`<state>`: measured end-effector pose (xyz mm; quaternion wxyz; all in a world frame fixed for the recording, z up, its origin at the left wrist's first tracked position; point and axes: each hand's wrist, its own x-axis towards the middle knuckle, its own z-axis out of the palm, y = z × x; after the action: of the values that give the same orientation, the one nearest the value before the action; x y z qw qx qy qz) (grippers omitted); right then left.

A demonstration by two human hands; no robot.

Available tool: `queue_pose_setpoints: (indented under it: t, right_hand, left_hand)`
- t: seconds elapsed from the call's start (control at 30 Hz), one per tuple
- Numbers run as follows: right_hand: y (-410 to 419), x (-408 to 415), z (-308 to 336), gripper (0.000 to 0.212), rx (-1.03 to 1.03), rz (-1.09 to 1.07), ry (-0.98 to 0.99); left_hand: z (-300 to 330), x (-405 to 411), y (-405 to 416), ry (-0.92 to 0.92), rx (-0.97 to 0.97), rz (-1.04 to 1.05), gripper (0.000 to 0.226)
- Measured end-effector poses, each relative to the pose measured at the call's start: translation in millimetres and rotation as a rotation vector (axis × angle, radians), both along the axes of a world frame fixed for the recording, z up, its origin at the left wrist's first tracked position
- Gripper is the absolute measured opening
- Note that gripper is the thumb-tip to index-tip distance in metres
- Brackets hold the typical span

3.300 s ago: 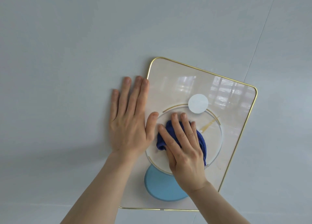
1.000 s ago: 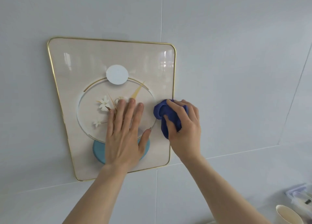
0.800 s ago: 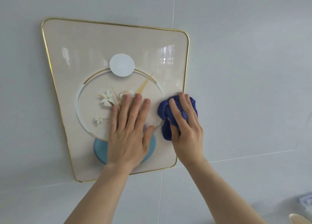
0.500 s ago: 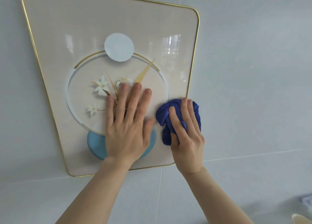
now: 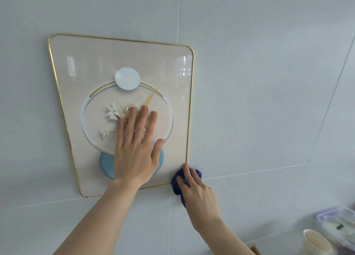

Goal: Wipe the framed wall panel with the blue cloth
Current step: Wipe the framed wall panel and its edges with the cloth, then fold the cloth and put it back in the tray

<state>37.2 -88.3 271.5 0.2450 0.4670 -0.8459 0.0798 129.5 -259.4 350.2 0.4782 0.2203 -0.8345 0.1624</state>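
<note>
A beige wall panel (image 5: 92, 66) with a thin gold frame hangs on the pale tiled wall; it shows a ring, white flowers and a blue disc. My left hand (image 5: 136, 145) lies flat on the panel's lower middle, fingers spread, holding nothing. My right hand (image 5: 196, 189) presses a bunched dark blue cloth (image 5: 177, 185) against the panel's lower right corner, where the gold frame meets the wall. Most of the cloth is hidden under my fingers.
The wall (image 5: 269, 81) is pale grey tile with thin joints. At the bottom right stand a cream paper cup (image 5: 317, 243) and a clear plastic box (image 5: 340, 224) with items inside.
My right hand has slid the cloth down the panel's right edge from mid height to the lower right corner. My left hand stays flat on the panel. The view has pulled back.
</note>
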Motion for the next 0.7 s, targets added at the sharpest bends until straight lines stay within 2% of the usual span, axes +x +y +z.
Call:
queue_pose_setpoints:
  t: [0.1, 0.23, 0.37, 0.47, 0.53, 0.6, 0.7]
  right_hand:
    - [14.3, 10.2, 3.1, 0.049, 0.164, -0.074, -0.299]
    - [33.7, 15.7, 22.3, 0.023, 0.023, -0.138, -0.634]
    - [53.0, 21.1, 41.0, 0.025, -0.133, -0.065, -0.888]
    - [61.5, 31.3, 49.3, 0.018, -0.213, 0.036, -1.038]
    - [64.2, 37.9, 53.6, 0.011, -0.281, 0.087, -1.151]
    - [68.6, 42.4, 56.9, 0.008, -0.337, 0.117, -1.261]
    - [80.6, 41.0, 56.5, 0.021, -0.386, 0.184, -1.439]
  left_hand:
    - [12.2, 16.5, 13.0, -0.05, 0.083, -0.074, 0.067]
    - [17.7, 45.9, 25.7, -0.094, 0.184, -0.216, 0.058]
    - [0.7, 74.0, 43.5, -0.255, 0.513, -0.362, 0.046]
    - [-14.7, 86.3, 59.5, -0.459, 0.73, -0.51, 0.053]
    - [-24.3, 90.9, 69.8, -0.54, 0.805, -0.571, 0.054]
    - [-28.8, 92.9, 76.4, -0.522, 0.841, -0.577, 0.047]
    - [-26.8, 92.0, 80.1, -0.414, 0.901, -0.56, 0.025]
